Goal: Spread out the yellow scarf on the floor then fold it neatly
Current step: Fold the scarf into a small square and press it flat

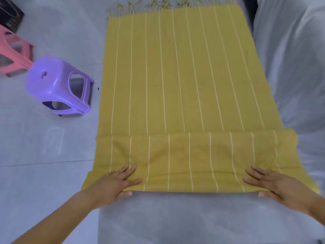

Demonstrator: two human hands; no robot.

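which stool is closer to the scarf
The purple stool, just left of the yellow scarf; the pink stool is farther left, cut by the frame edge.

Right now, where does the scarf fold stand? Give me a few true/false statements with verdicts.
1. Both the left hand and the right hand pinch the near edge of the scarf. True.
2. The fringe lies at the near end, by the hands. False: the fringe is at the far end.
3. The near end of the scarf is folded over onto itself. True.
4. The purple stool sits on the scarf. False: the purple stool is on the floor, left of the scarf and apart from it.
5. The pink stool is right of the scarf. False: the pink stool is at the far left, beyond the purple one.
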